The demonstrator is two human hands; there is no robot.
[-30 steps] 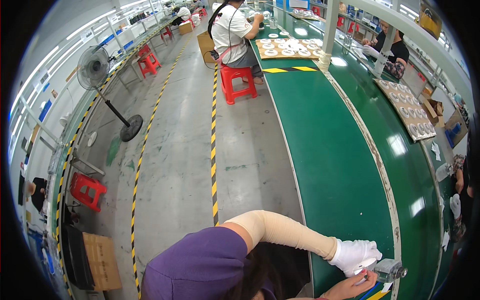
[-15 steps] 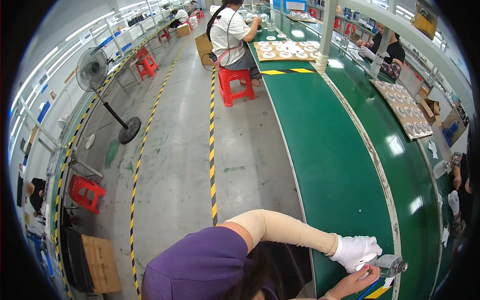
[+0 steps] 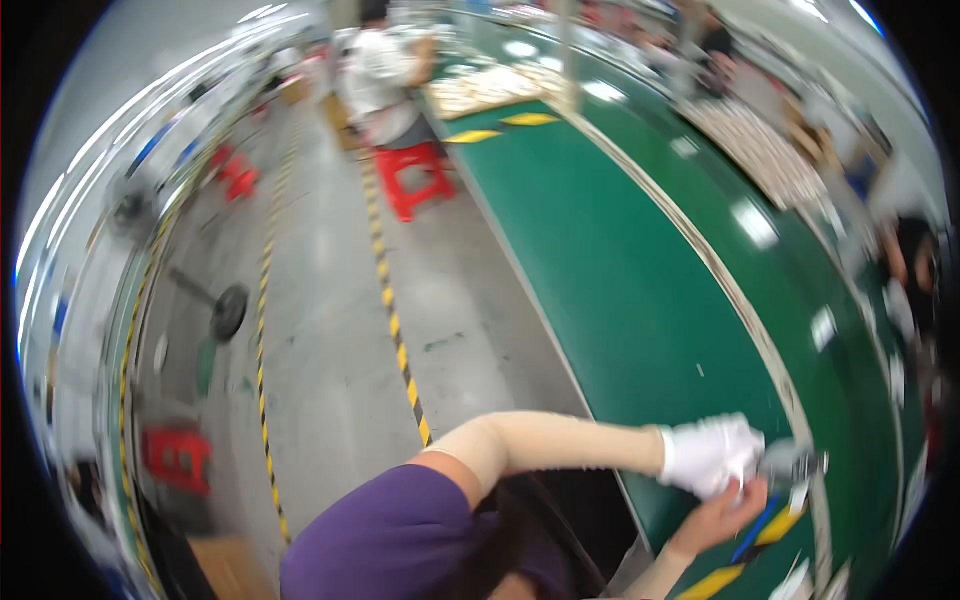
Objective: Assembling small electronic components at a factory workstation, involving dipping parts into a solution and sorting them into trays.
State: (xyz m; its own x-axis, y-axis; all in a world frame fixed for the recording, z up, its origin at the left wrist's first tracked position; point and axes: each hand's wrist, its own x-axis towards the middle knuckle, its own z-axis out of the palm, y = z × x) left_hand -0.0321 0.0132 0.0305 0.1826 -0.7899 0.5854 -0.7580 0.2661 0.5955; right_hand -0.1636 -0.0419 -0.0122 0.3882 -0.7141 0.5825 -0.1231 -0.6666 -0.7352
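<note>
My left hand (image 3: 712,457), in a white glove with a beige sleeve above it, is closed around a small white part (image 3: 738,472), mostly hidden by the fingers and blurred. Bare-fingered, my right hand (image 3: 722,517) comes up from below with its fingertips pinched together against that part. Whether something small sits between those fingertips is too smeared to make out. Just beyond the hands, to the right, is a clear bottle (image 3: 787,464) with a metal top, on the green bench (image 3: 640,290).
Yellow-and-black tape (image 3: 780,524) and a blue strip (image 3: 753,530) lie beside my right hand. A pale rail (image 3: 700,245) runs along the bench. Farther off are a board of white parts (image 3: 490,92), a seated person (image 3: 385,75) on a red stool (image 3: 412,180), and another person at right (image 3: 912,265).
The whole view has swung and blurred. Both hands sit slightly higher in the picture, still together at the white part. More of the striped tape shows below them.
</note>
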